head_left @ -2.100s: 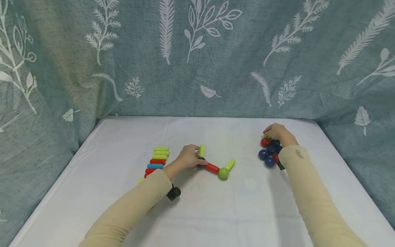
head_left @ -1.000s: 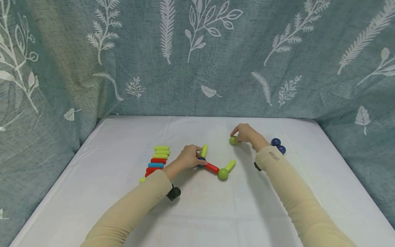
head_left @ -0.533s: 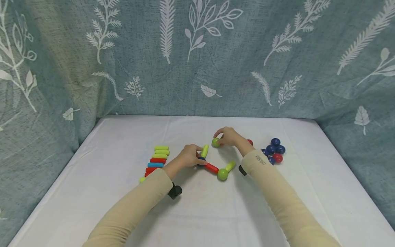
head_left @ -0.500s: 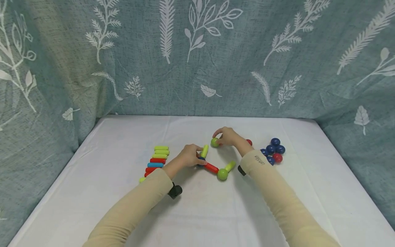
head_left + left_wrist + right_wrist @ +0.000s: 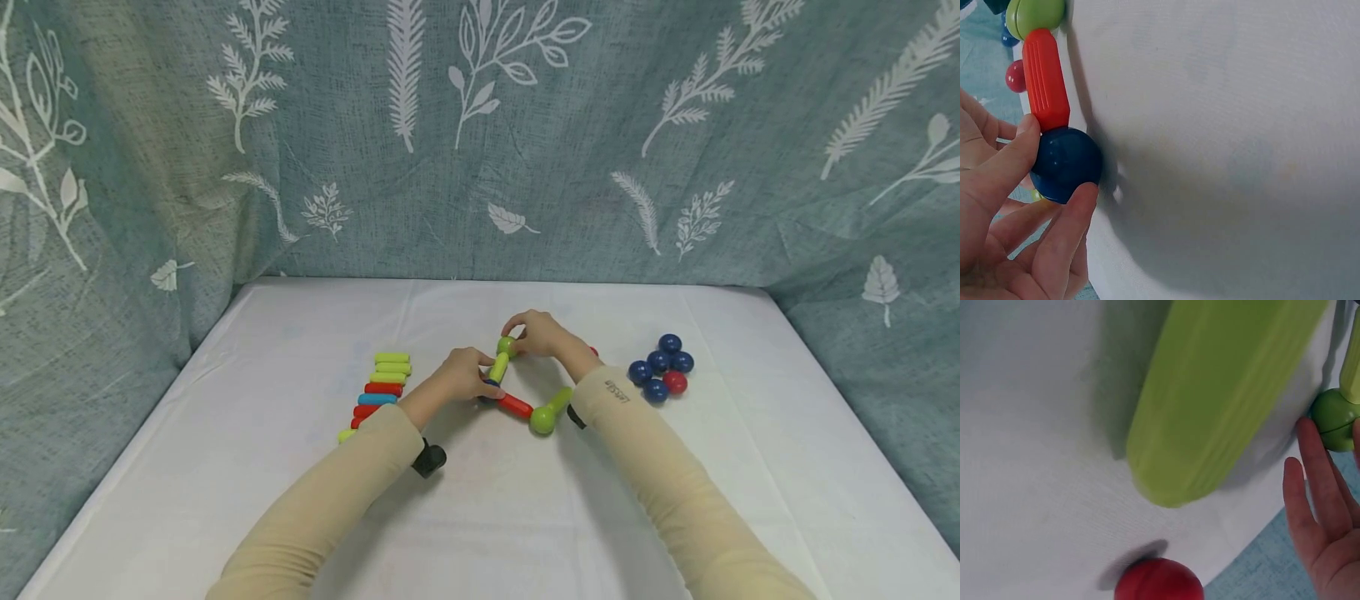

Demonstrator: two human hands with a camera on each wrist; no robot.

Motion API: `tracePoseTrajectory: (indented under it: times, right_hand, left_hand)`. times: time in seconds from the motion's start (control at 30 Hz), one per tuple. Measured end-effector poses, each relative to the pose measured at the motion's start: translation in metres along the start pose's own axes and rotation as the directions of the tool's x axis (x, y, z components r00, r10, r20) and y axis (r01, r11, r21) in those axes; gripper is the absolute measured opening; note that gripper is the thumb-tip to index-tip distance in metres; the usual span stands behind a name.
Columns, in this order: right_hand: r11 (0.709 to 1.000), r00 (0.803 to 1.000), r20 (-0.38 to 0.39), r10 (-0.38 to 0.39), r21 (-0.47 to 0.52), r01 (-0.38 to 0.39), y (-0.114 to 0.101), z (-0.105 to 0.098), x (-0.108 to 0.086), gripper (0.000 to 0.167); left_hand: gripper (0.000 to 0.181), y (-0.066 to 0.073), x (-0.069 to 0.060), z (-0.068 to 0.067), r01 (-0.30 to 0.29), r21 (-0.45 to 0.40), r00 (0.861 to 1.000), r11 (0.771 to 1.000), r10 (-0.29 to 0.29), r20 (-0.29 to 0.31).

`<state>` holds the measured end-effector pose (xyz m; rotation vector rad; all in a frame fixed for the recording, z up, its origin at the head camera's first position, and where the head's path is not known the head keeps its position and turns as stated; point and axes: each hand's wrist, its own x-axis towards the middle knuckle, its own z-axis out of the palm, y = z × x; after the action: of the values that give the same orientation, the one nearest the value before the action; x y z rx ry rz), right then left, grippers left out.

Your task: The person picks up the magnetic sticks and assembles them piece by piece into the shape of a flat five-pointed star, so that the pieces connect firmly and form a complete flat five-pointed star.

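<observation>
Near the middle of the white cloth, I saw the left hand gripping a glossy blue ball, thumb and fingertips pressed to its round sides. From it a ridged red stick ran to a smooth green ball. The right hand pinched a second green ball — seamed across its middle — against the far end of a lime stick. To the left I made out a row of stubby sticks; to the right, shiny blue and red balls sat clustered — all before a woven-looking, leaf-printed curtain.
</observation>
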<state>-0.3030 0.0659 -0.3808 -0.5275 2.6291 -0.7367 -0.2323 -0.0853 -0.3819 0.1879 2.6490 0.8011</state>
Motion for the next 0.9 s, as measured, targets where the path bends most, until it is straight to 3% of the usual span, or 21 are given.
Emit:
tracePoseTrajectory:
  times: [0.27, 0.4, 0.57, 0.7, 0.9]
  right_hand:
    - [1.0, 1.0, 0.019, 0.011, -0.013, -0.011, -0.002, -0.001, -0.001, 0.027]
    - [1.0, 0.997, 0.076, 0.012, 0.023, -0.014, 0.001, -0.007, -0.004, 0.032]
    - [0.998, 0.995, 0.081, -0.06, 0.02, 0.059, 0.009, -0.02, -0.017, 0.039]
    - [0.99, 0.99, 0.044, -0.134, -0.033, 0.136, 0.013, -0.029, -0.031, 0.035]
    - [0.98, 0.982, 0.047, -0.184, -0.067, 0.187, 0.018, -0.033, -0.058, 0.028]
  left_hand:
    - [0.057, -0.003, -0.002, 0.002, -0.011, 0.017, 0.999, 1.0, 0.012, -0.048]
    - [0.045, -0.003, -0.003, 0.005, -0.032, 0.021, 0.997, 0.999, 0.034, -0.07]
    - [0.034, -0.003, -0.005, 0.008, -0.056, 0.025, 0.994, 0.998, 0.058, -0.089]
    - [0.031, -0.003, -0.007, 0.009, -0.056, 0.032, 0.993, 0.998, 0.059, -0.105]
    - [0.033, 0.0, -0.011, 0.012, -0.07, 0.098, 0.993, 0.993, 0.078, -0.089]
